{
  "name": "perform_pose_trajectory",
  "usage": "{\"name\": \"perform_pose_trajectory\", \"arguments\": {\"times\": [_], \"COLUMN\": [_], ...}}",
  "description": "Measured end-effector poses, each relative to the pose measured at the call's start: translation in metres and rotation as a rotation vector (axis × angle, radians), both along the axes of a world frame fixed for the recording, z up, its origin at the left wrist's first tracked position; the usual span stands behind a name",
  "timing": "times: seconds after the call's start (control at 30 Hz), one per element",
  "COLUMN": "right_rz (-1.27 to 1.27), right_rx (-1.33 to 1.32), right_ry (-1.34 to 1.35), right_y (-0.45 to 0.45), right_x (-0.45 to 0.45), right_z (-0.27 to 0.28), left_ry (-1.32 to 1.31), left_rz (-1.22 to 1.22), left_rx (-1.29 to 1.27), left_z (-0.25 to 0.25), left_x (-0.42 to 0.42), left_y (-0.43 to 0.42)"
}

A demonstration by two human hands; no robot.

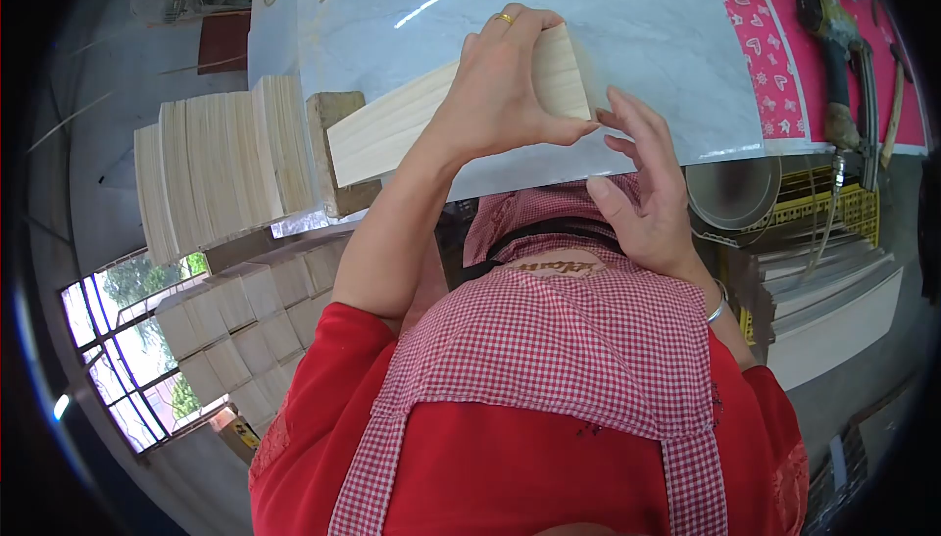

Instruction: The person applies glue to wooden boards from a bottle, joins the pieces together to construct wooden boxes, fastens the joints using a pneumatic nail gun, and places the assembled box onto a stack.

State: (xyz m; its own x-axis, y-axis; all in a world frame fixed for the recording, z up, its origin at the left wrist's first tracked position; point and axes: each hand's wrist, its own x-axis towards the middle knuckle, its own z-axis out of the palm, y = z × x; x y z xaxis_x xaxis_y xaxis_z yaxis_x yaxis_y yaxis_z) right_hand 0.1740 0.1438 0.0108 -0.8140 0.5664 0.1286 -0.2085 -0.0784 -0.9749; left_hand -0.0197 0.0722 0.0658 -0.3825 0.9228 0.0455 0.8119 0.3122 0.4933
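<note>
My left hand (pixel 505 85), with a ring on one finger, is wrapped over a long, pale, box-like wooden piece (pixel 392 132). Its thumb and fingers span the piece close to its right end. The far left end of the piece lies against a brown wooden block (pixel 338 149) at the table edge. Just right of the piece, my right hand (pixel 642 183) has its fingers apart and curved, with nothing in them. Its fingertips come close to the piece's end; whether they touch it I cannot tell.
Stacked thin wooden boards (pixel 221 159) stand left of the glossy table (pixel 647 26), with more wooden pieces (pixel 250 316) below. On the right, a pink cloth (pixel 774 56) bears a nail gun (pixel 833 56) and a hammer (pixel 897 95). Below are a round pan (pixel 733 188) and a yellow crate (pixel 853 213).
</note>
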Motion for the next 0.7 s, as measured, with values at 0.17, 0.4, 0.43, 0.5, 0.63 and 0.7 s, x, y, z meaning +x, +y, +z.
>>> {"name": "perform_pose_trajectory", "arguments": {"times": [0.17,0.4,0.43,0.5,0.63,0.7], "right_rz": [0.058,0.043,0.03,0.001,-0.021,-0.016], "right_rx": [0.322,0.338,0.322,0.291,0.281,0.322], "right_ry": [-0.026,0.015,0.02,0.031,0.036,0.023], "right_y": [0.007,0.007,0.006,0.004,0.003,0.009], "right_x": [-0.001,-0.004,-0.004,-0.005,-0.007,-0.007], "right_z": [-0.005,-0.011,-0.012,-0.012,-0.011,-0.01], "left_ry": [0.002,-0.01,-0.012,-0.009,-0.004,-0.002], "left_rz": [0.005,0.016,0.019,0.021,0.024,0.025], "left_rx": [-0.014,-0.028,-0.03,-0.029,-0.023,-0.027], "left_z": [0.001,0.002,0.002,0.002,0.002,0.002], "left_x": [0.0,0.001,0.001,0.002,0.002,0.002], "left_y": [0.0,0.002,0.002,0.002,0.002,0.002]}}
